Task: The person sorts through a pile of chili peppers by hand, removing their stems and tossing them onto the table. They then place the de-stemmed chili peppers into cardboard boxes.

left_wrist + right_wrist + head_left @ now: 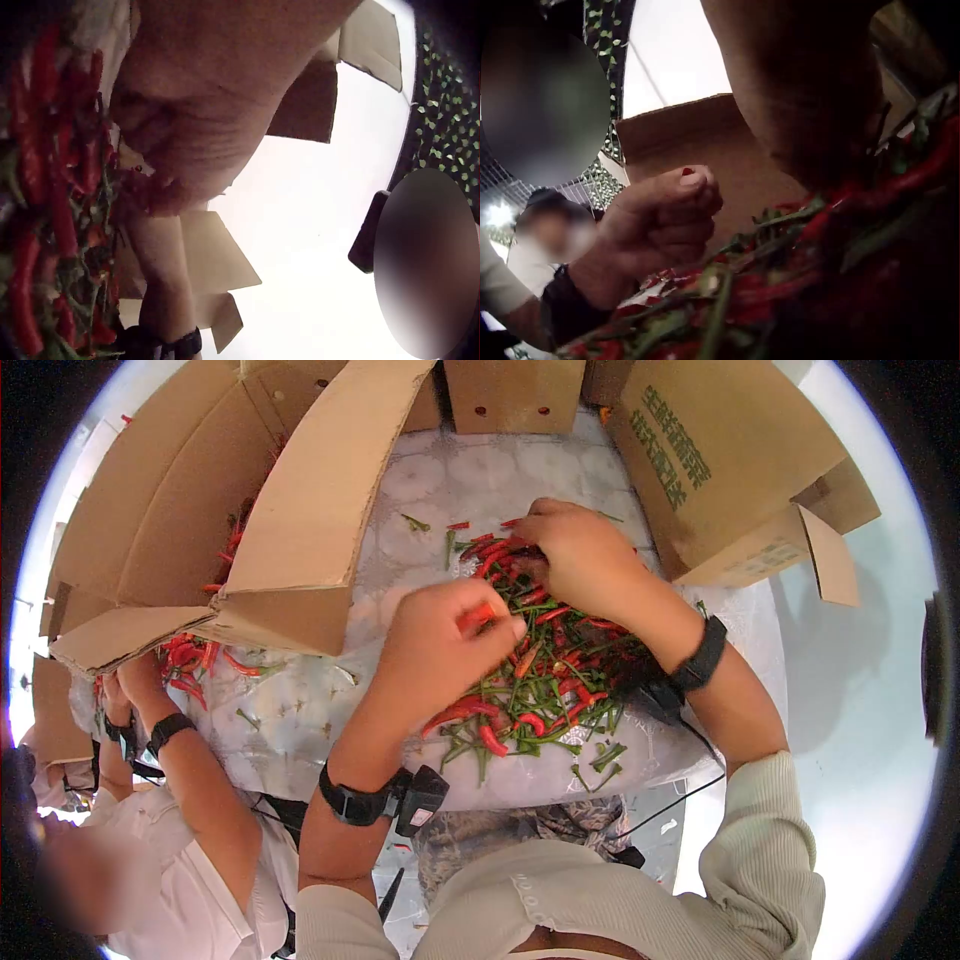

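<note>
A pile of red chillies [545, 680] with green stems lies on the white plastic-covered table [470, 480]. My left hand [488, 622] hovers over the near side of the pile, its fingers curled round a few red chillies [476, 617]. In the right wrist view that left hand [676, 214] is a fist with a red chilli tip [688, 172] poking out on top. My right hand [530, 556] reaches into the far end of the pile, its fingers curled down round chillies there. The left wrist view shows the palm [195, 112] close above chillies [52, 195].
An open cardboard box [300, 520] with raised flaps stands at the left, another box [720, 450] at the back right, a third [512, 395] at the back. At the left another person's hands [140, 680] work beside more chillies [190, 656].
</note>
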A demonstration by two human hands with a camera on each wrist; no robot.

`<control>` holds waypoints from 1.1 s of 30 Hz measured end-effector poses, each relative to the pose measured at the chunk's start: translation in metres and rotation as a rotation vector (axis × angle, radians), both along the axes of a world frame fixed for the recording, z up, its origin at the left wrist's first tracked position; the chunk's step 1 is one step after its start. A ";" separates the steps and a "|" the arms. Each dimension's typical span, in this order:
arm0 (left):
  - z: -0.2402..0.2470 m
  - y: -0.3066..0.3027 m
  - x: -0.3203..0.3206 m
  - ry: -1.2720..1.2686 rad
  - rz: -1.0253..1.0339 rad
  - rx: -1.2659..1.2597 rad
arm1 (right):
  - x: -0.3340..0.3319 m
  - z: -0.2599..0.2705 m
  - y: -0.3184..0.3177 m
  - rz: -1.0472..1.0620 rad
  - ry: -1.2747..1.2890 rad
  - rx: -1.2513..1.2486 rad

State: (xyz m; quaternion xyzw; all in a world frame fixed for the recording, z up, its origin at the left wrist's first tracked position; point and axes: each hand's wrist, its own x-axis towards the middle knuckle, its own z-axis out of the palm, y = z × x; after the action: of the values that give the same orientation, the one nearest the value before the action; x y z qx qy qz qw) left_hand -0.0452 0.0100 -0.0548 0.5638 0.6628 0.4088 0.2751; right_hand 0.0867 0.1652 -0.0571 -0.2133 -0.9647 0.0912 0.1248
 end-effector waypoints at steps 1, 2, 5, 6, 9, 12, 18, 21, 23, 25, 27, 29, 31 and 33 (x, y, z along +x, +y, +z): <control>-0.004 0.002 -0.005 -0.038 0.067 0.017 | -0.002 0.000 0.003 0.014 -0.023 0.014; -0.008 0.003 -0.010 -0.077 0.132 0.036 | -0.003 0.000 0.005 0.026 -0.047 0.030; -0.014 0.008 -0.020 -0.328 0.301 0.018 | 0.003 0.004 0.013 0.116 0.019 -0.023; -0.017 0.009 -0.023 -0.415 0.294 -0.008 | 0.007 0.007 0.015 0.157 0.061 -0.057; -0.016 0.009 -0.016 -0.502 0.279 0.046 | 0.021 0.029 0.012 0.003 0.171 -0.808; -0.016 0.009 -0.012 -0.446 0.234 0.060 | 0.029 0.032 0.010 -0.039 0.268 -1.086; -0.013 0.008 -0.013 -0.518 0.260 0.067 | 0.026 0.019 0.028 -0.237 0.201 -0.728; -0.017 0.009 -0.014 -0.512 0.247 0.088 | 0.019 0.017 0.021 -0.147 -0.062 -0.226; -0.020 0.010 -0.015 -0.480 0.239 0.085 | 0.017 0.017 0.017 -0.097 -0.185 -0.034; -0.019 0.010 -0.015 -0.467 0.236 0.076 | 0.017 0.011 0.018 -0.057 -0.197 0.073; -0.018 0.010 -0.014 -0.475 0.235 0.057 | 0.021 0.010 0.017 -0.046 -0.071 0.039; -0.014 0.008 -0.012 -0.506 0.208 0.049 | 0.024 0.015 0.013 -0.071 0.056 -0.187; -0.007 0.006 -0.009 -0.528 0.171 0.084 | 0.029 0.036 -0.006 -0.128 0.179 -0.610; -0.002 0.004 -0.004 -0.534 0.118 0.150 | 0.035 0.040 -0.024 -0.074 0.254 -0.786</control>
State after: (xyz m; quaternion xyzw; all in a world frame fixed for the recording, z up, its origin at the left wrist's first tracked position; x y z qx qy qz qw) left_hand -0.0492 0.0140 -0.0570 0.4156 0.5663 0.6061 0.3730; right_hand 0.1214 0.1414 -0.0175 -0.2663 -0.8251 0.4736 0.1553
